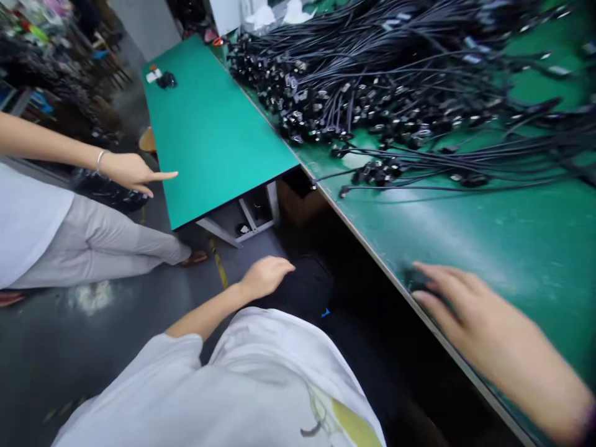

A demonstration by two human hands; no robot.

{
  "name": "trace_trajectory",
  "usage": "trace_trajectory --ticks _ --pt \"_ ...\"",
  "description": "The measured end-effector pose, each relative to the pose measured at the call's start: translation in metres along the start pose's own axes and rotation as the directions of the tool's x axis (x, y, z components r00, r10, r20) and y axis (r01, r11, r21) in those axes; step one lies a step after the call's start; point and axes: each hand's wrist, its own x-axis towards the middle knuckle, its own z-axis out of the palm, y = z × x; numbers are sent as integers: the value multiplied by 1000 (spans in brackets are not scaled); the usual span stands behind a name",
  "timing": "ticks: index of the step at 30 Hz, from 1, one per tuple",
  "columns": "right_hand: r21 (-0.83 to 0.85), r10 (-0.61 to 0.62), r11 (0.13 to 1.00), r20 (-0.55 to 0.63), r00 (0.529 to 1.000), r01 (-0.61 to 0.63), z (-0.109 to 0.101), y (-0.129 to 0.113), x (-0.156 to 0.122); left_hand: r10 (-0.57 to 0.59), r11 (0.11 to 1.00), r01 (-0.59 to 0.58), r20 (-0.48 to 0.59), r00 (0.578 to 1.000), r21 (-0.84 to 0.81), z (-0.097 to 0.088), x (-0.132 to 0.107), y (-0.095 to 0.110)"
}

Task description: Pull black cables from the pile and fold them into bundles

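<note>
My left hand (267,277) rests over my dark-trousered leg (302,285), palm down, with its fingers lying together and nothing visible in them. On the right, my right hand (459,304) is low over the near edge of the green worktable (465,236). Its thumb and fingers close around a small black part (413,277), too blurred to name. Beyond that hand lies a loose bunch of black cables (442,158) with plug ends towards the table edge. A large heap of similar cables (354,74) covers the far part of the table.
A lower green table (218,136) adjoins at left, with small black and white items (162,77) at its far end. Beside it stands a person in light grey trousers (116,239), whose hand (130,171) points over that table. Yellow tape (218,261) marks the floor.
</note>
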Motion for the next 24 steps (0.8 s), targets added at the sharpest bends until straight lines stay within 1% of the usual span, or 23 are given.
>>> trace_trajectory --ticks 1,2,3,4,5,6,7,8,9,11,13,15,17,20,22,24 --pt "7 -32 999 4 999 32 4 -10 -6 -117 990 123 -91 989 64 -17 -10 -23" --pt "28 -48 998 -8 999 48 8 -21 -9 -222 960 249 -200 954 124 -38 -14 -46" --pt "62 -53 997 -27 998 54 14 -33 -10 -308 914 369 -303 902 170 -59 -14 -66" --pt "110 -49 993 -34 998 53 21 -45 -10 -381 855 480 -389 838 195 -79 -11 -85" --pt "173 -42 984 -17 999 45 30 -56 -10 -443 795 572 -449 776 204 -97 -4 -101" --pt "243 -37 970 20 999 31 41 -65 -12 -506 733 651 -482 715 197 -110 4 -113" --pt "315 -38 949 77 996 12 55 -73 -15 -570 671 714 -476 670 200 -118 12 -123" --pt "382 -38 924 144 989 -20 69 -78 -20 -610 623 748 -457 647 229 -121 20 -130" --pt "445 -29 893 212 977 -70 85 -80 -27 -634 590 763 -434 640 264 -121 28 -134" --pt "559 40 797 329 943 -229 118 -74 -43 -655 544 769 -403 640 337 -113 38 -135" --pt "644 148 645 422 894 -411 149 -62 -55 -665 502 775 -401 630 383 -105 44 -132" --pt "689 208 512 479 853 -513 174 -49 -56 -678 465 787 -408 611 405 -101 46 -129" --pt "713 212 444 505 837 -542 196 -40 -44 -684 445 795 -416 599 413 -100 46 -127" --pt "731 214 366 537 816 -576 225 -33 -10 -672 440 800 -442 595 408 -97 45 -129" --pt "727 244 300 567 787 -617 243 -30 14 -655 442 800 -462 597 407 -94 45 -130" --pt "717 305 232 587 750 -657 258 -26 35 -645 442 801 -478 596 404 -91 45 -133"
